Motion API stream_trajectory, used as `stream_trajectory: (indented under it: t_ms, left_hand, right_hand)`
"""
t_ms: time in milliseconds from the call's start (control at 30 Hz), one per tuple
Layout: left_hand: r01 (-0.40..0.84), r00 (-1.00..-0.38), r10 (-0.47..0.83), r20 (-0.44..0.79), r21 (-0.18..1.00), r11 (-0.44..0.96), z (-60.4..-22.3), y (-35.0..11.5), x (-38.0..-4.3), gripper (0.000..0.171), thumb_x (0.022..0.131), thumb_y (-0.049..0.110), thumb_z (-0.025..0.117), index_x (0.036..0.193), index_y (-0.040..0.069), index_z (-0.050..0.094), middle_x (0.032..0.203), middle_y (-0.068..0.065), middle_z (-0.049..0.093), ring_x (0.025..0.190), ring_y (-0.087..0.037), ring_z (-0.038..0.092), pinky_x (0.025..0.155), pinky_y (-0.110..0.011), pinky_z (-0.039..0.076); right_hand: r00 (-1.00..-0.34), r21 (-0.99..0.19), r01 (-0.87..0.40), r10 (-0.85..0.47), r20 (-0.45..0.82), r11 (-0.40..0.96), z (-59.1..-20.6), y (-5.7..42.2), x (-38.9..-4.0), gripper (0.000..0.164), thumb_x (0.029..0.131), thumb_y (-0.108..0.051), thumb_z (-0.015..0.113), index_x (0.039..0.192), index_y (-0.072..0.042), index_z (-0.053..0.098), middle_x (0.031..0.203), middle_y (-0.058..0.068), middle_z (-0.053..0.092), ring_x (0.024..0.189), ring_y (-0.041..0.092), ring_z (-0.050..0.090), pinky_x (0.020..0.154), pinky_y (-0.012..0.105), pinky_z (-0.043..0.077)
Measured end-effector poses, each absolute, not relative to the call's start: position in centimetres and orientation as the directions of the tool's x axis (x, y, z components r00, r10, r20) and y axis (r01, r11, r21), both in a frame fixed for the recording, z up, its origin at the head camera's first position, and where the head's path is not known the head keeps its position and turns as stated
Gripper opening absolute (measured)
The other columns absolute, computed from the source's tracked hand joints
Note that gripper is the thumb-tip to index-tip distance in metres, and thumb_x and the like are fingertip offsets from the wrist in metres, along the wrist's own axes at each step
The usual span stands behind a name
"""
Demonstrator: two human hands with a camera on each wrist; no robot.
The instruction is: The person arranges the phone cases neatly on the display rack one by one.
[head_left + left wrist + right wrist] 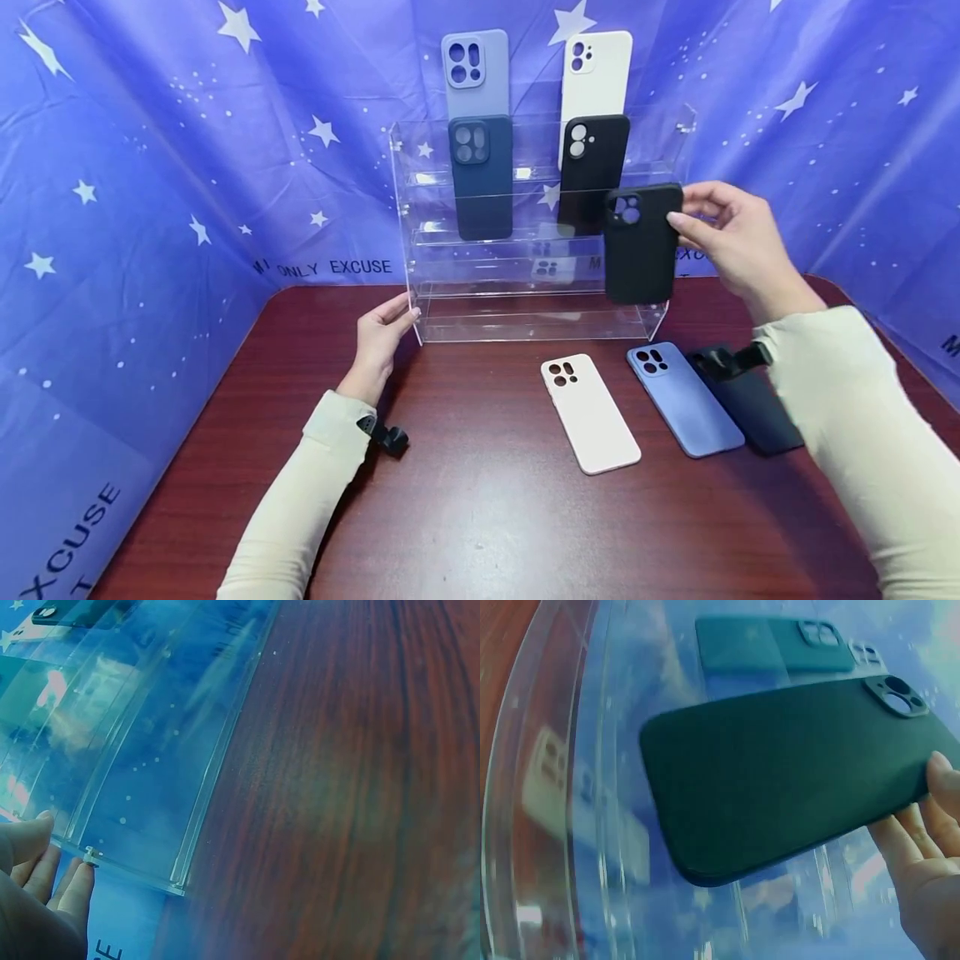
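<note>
My right hand (738,237) pinches a black phone case (643,250) by its upper right edge, thumb on the back and fingers beneath. The case hangs upright in front of the right end of a clear acrylic display stand (540,327). The right wrist view shows the same black case large and tilted. My left hand (381,337) holds the stand's lower left side edge between thumb and fingers. On the stand lean a light blue case (480,96), a dark blue case (483,196), a white case (603,87) and another black case (596,167).
On the brown table (450,508) lie a white case (592,417), a blue case (690,408) and a dark case (761,408), partly hidden by the right sleeve and wrist camera. A blue star-patterned curtain (172,150) surrounds the table's back and sides.
</note>
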State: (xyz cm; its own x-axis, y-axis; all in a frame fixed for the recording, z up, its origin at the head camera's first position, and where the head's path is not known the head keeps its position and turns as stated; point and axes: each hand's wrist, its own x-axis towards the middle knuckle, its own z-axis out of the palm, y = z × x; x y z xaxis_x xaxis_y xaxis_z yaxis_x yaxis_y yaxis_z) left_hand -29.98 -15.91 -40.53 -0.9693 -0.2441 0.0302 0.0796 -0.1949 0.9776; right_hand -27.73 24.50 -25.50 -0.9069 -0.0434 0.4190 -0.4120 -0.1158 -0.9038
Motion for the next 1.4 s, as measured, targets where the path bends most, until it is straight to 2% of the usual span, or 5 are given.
stream_trajectory:
  t_ms: [100, 733, 1000, 1200, 1400]
  left_hand:
    - [0.078, -0.969, -0.244, 0.031, 0.98, -0.183, -40.5, -15.9, -30.0, 0.041, 0.082, -0.009, 0.063, 0.122, -0.006, 0.057, 0.125, -0.023, 0.055, 0.086, 0.001, 0.063, 0.079, -0.014, 0.054]
    - [0.098, -0.965, -0.256, 0.051, 0.98, -0.172, -40.4, -15.9, -30.0, 0.041, 0.081, -0.008, 0.064, 0.121, -0.005, 0.059, 0.124, -0.022, 0.056, 0.086, 0.006, 0.062, 0.082, -0.014, 0.053]
    - [0.087, -0.966, -0.255, 0.043, 0.983, -0.163, -40.6, -15.7, -29.9, 0.04, 0.081, -0.007, 0.065, 0.12, -0.006, 0.059, 0.124, -0.021, 0.057, 0.093, 0.0, 0.063, 0.082, -0.013, 0.053]
    - [0.102, -0.965, -0.255, 0.058, 0.981, -0.165, -40.6, -15.7, -29.9, 0.039, 0.081, -0.007, 0.064, 0.12, -0.005, 0.059, 0.123, -0.02, 0.058, 0.093, 0.002, 0.063, 0.083, -0.013, 0.053]
    - [0.097, -0.966, -0.254, 0.052, 0.981, -0.168, -40.5, -15.7, -29.9, 0.039, 0.082, -0.007, 0.064, 0.121, -0.005, 0.058, 0.124, -0.02, 0.057, 0.091, 0.004, 0.062, 0.083, -0.013, 0.052]
  right_hand:
    - [-0.898, -0.884, -0.425, -0.029, 0.438, -0.194, -25.0, 21.9, -28.4, 0.018, 0.081, 0.008, 0.065, 0.092, -0.006, 0.067, 0.075, 0.0, 0.069, 0.063, 0.007, 0.065, 0.061, 0.019, 0.057]
    - [-0.898, -0.864, -0.432, 0.032, 0.439, -0.258, -24.3, 11.9, -33.4, 0.019, 0.083, 0.007, 0.063, 0.09, -0.01, 0.062, 0.071, -0.003, 0.065, 0.058, 0.004, 0.057, 0.053, 0.014, 0.051]
    - [-0.883, -0.859, -0.469, 0.096, 0.459, -0.206, -25.3, 10.4, -34.4, 0.019, 0.083, 0.005, 0.064, 0.091, -0.012, 0.062, 0.071, -0.008, 0.065, 0.059, 0.001, 0.057, 0.052, 0.012, 0.047]
    - [-0.896, -0.906, -0.409, 0.234, 0.377, -0.11, -26.1, 9.1, -34.3, 0.017, 0.081, -0.004, 0.071, 0.097, -0.001, 0.068, 0.073, -0.007, 0.065, 0.064, 0.002, 0.058, 0.058, 0.014, 0.05]
    - [-0.907, -0.948, -0.31, 0.323, 0.271, -0.075, -26.6, 8.1, -34.1, 0.022, 0.08, -0.009, 0.073, 0.099, 0.001, 0.07, 0.069, -0.009, 0.062, 0.06, 0.002, 0.053, 0.056, 0.014, 0.048]
